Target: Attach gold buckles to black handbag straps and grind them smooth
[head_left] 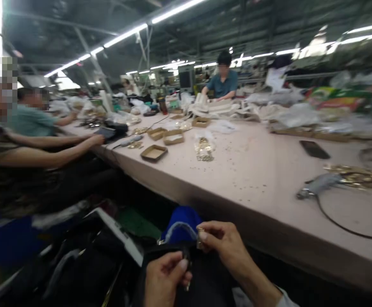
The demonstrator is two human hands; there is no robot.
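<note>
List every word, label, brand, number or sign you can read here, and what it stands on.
No text can be read in this view.
Green, red and yellow packaging: too blurred to make out any print.
Grey corded tool: no legible marking.
Gold-coloured piece in the right hand, dark piece in the left hand: too small and blurred.

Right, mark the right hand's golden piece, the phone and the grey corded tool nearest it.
Golden piece (199, 242): head view, visible middle.
Phone (314, 149): head view, upper face.
Grey corded tool (323, 183): head view, body.
</note>
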